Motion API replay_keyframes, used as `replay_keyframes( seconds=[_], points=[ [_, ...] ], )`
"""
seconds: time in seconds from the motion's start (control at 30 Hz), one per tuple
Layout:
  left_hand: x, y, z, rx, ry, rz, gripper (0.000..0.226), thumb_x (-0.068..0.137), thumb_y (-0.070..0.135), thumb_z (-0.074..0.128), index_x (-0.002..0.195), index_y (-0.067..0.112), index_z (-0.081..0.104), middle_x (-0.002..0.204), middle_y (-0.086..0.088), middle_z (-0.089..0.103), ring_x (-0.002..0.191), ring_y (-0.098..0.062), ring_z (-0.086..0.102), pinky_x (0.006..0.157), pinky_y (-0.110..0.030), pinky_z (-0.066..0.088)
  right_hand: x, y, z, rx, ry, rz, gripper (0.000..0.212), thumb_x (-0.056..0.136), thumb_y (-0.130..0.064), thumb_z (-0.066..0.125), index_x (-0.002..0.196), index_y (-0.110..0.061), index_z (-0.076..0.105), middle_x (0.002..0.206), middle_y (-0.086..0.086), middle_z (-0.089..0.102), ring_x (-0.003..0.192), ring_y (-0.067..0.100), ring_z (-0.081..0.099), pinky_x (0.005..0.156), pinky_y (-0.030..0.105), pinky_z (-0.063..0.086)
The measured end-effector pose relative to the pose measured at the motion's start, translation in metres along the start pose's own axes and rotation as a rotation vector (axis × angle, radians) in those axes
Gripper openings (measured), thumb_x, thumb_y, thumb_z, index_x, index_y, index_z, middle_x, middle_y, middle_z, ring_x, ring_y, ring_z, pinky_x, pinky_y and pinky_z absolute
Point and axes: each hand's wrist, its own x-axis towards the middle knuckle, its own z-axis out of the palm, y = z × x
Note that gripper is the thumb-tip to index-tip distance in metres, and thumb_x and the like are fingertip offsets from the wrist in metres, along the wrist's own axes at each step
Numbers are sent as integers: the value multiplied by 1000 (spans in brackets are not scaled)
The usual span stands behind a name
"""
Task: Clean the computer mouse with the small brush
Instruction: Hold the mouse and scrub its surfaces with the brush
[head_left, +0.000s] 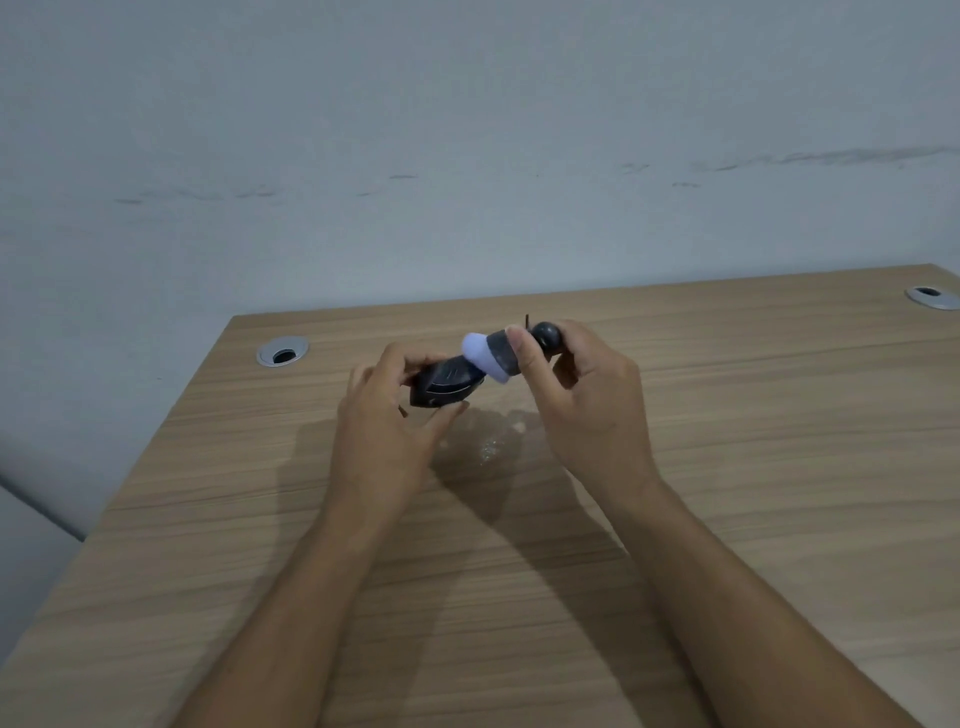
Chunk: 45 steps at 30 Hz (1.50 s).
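Working above the wooden desk (675, 519), your left hand (384, 415) pinches the black computer mouse (441, 382) aloft; your right hand (587, 400) is closed round the small brush (498, 353), bristles touching the mouse. Use short, light strokes along seams.

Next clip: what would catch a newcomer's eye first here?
Two bare hands meet above the middle of the wooden desk. The left hand holds a black computer mouse lifted off the desk, and the right hand presses the pale lavender head of a small brush against it. Two round cable holes sit near the desk's far edge.
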Motion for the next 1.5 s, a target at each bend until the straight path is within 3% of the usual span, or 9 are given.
replay_keyframes(
  seconds=[0.17,0.3,0.4,0.57,0.7,0.97,1.13,1.3,1.5],
  points=[
    [3,-5,6,42,-5,9,36,82,24,91,108,30,66,108,5,63,95,-13,61,69,-18,43,-11,-11,7,67,-167,-54,22,108,-33,74,94,-15,77,69,-12,60,62,6,53,60,15,39],
    [2,-7,0,-23,-23,66,41,82,17,92,115,33,74,101,30,63,104,-4,59,80,-3,41,-1,5,9,0,-35,70,26,107,-40,74,92,-19,76,70,-10,62,61,7,53,61,22,38],
    [2,-8,-1,-6,-68,125,41,84,14,89,118,32,75,105,41,67,113,-11,56,86,-5,41,-3,1,4,62,-24,84,30,108,-41,72,89,-18,75,68,-8,61,61,6,50,60,23,39],
    [4,-18,6,158,-61,243,36,78,-1,90,106,17,75,105,11,65,106,-19,54,87,-9,38,-13,-13,3,78,-158,-119,24,109,-27,73,90,-12,72,73,-8,63,65,8,57,63,16,41],
    [6,-15,4,142,-19,297,43,77,6,90,117,19,81,93,2,56,94,-22,54,77,-16,39,-6,-8,2,-40,-38,-120,21,109,-26,72,90,-19,67,75,-7,62,65,12,56,63,13,37],
    [5,-15,6,193,-13,373,32,71,3,97,97,11,81,91,5,47,92,-21,49,72,-17,34,-12,-17,2,19,-152,-184,22,109,-25,73,91,-13,72,74,-6,65,67,13,62,62,11,39],
    [4,-11,5,182,5,385,53,76,1,89,125,20,82,93,5,46,96,-17,43,84,-8,36,-1,-3,-4,-34,-52,-81,26,110,-31,71,91,-14,73,73,-7,65,64,10,58,61,18,39],
    [5,-12,4,182,21,407,42,78,5,94,117,15,82,96,3,54,96,-20,52,82,-13,40,-4,-6,-5,70,-178,-92,25,108,-31,74,94,-11,76,76,1,69,67,15,62,60,22,45],
    [3,-6,-1,-16,-15,401,38,86,9,90,121,14,77,111,2,69,103,-17,66,90,-26,52,2,7,-6,105,-106,102,30,109,-42,71,92,-17,77,76,3,71,65,18,58,64,38,47]
  ],
)
